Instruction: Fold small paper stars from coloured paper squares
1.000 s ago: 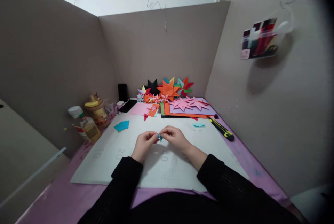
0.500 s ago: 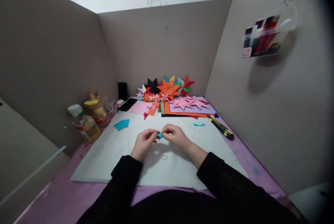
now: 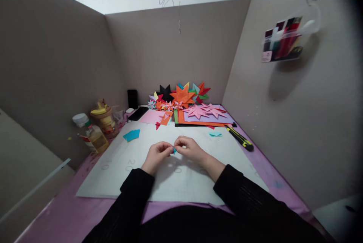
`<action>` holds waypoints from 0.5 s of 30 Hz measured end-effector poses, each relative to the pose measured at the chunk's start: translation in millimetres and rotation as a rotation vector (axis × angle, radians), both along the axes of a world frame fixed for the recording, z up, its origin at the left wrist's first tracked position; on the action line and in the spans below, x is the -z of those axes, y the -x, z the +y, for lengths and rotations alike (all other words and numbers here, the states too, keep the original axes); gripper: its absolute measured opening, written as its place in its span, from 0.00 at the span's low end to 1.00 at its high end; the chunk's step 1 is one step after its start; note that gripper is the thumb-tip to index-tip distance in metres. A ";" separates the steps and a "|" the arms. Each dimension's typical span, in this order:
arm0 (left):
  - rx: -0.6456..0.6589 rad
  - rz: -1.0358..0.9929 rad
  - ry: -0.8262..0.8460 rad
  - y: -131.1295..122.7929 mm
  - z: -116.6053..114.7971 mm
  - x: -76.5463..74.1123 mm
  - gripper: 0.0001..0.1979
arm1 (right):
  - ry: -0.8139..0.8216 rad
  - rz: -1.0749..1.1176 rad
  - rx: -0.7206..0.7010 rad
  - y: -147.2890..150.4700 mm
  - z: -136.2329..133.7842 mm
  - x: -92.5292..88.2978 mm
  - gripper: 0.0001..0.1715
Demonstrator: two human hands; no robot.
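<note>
A small piece of blue paper (image 3: 174, 151) is pinched between my two hands above the white sheet (image 3: 96, 182). My left hand (image 3: 157, 155) grips it from the left with thumb and fingertips. From the right, my right hand (image 3: 191, 150) closes its fingertips on the same piece, and the two hands nearly meet. Most of the paper is hidden by the fingers, so its folds do not show. A fanned stack of blue paper pieces (image 3: 131, 135) lies on the sheet to the left. Farther right rests a folded light-turquoise paper (image 3: 215, 134).
Folded paper stars (image 3: 183, 95) stand along the back panel, with pink stars (image 3: 197, 111) on coloured sheets before them. A yellow-black utility knife (image 3: 240, 138) lies at right. Left are a glue bottle (image 3: 95, 137), a tub (image 3: 103, 120) and a phone (image 3: 138, 113).
The fingertips have drawn closer together over the blue paper, and less of it shows now. My right hand has shifted slightly left. Other things stay put, apart from a slight camera shift.
</note>
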State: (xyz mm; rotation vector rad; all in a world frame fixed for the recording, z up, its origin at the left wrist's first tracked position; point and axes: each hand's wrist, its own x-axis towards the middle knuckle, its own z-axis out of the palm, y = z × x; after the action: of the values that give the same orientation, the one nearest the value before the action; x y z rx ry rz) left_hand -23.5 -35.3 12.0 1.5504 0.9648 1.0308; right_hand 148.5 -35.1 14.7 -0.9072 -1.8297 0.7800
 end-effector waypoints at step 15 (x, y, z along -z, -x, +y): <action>-0.144 -0.011 -0.034 -2.7 3.6 1.2 0.13 | 0.297 0.360 -0.015 6.8 6.8 13.0 0.11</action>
State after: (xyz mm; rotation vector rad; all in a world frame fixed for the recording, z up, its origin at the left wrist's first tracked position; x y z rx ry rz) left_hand -20.8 -31.6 10.8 1.5184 1.0690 1.1600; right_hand 141.7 -28.3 1.7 -0.8726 -1.4299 1.1655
